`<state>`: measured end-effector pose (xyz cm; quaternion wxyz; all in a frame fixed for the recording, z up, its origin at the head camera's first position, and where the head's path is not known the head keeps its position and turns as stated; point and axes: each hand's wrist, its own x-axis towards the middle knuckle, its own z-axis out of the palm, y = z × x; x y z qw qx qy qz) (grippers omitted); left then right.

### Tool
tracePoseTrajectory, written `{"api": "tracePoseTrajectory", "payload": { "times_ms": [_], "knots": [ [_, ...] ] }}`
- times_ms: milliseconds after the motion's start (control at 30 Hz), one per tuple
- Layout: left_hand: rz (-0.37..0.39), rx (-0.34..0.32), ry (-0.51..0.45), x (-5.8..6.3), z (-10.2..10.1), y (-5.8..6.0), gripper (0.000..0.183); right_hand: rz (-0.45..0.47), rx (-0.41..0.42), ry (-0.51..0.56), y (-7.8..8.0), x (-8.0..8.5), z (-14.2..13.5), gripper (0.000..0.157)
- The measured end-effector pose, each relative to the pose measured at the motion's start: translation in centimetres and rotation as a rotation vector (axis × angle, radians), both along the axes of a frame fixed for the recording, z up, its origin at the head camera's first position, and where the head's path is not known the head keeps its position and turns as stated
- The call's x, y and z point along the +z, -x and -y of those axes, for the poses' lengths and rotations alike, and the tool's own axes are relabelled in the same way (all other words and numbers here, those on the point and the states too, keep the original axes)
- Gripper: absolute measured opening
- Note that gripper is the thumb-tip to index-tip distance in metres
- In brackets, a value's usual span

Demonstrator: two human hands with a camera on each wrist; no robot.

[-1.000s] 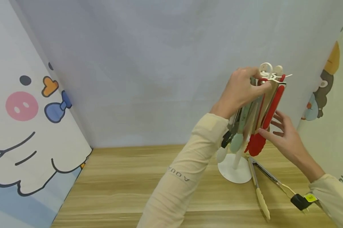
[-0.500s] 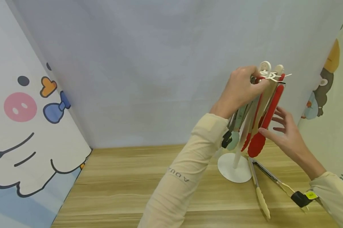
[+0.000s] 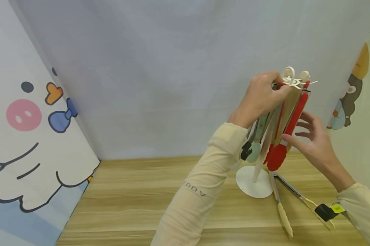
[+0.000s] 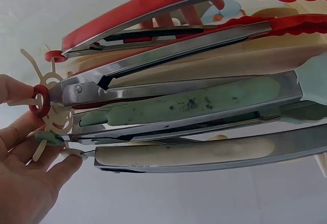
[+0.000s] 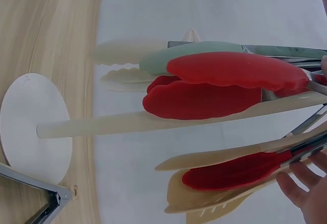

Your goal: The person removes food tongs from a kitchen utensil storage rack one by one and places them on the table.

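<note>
At the top of a white stand [image 3: 255, 176], my left hand [image 3: 263, 94] pinches a red pull ring [image 4: 40, 101] on red tongs, among the cream hooks [image 4: 59, 119]. Its lower fingers lie by the green and cream rings. Lower down, my right hand [image 3: 318, 143] has its thumb on the front arm of red tongs [image 3: 295, 114], near the red head, with its fingers curved behind. In the left wrist view that thumb presses the red handle. Green tongs [image 4: 189, 101] and cream tongs [image 4: 194, 155] hang beside the red ones.
Opened cream-tipped tongs [image 3: 284, 220] lie on the wooden table [image 3: 126, 198], right of the stand's base. A black strap piece [image 3: 324, 212] with a yellow label is at the right wrist. Beige utensils [image 5: 204, 206] hang beyond the pole. A grey curtain [image 3: 160, 85] stands behind.
The red ring now sits between my left thumb and finger, higher than a second ago. My right hand stays at the red tongs, and their heads have shifted slightly.
</note>
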<state>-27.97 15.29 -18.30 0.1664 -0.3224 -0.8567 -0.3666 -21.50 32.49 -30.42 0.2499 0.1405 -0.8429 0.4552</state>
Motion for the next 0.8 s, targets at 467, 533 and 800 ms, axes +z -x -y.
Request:
{"api": "tracePoseTrajectory", "payload": {
  "times_ms": [467,533,800],
  "knots": [
    [0.012,0.004,0.001,0.01,-0.03,0.15,0.009,0.071,-0.036,-0.039,-0.03,-0.41,-0.04,0.083],
    [-0.005,0.016,0.019,0.07,-0.13,0.09,0.01,0.069,-0.037,-0.036,-0.03,-0.42,-0.1,0.085],
    [-0.074,0.022,0.071,0.39,-0.59,-0.13,0.018,0.029,-0.048,-0.027,-0.25,-0.28,-0.17,0.091]
  ]
}}
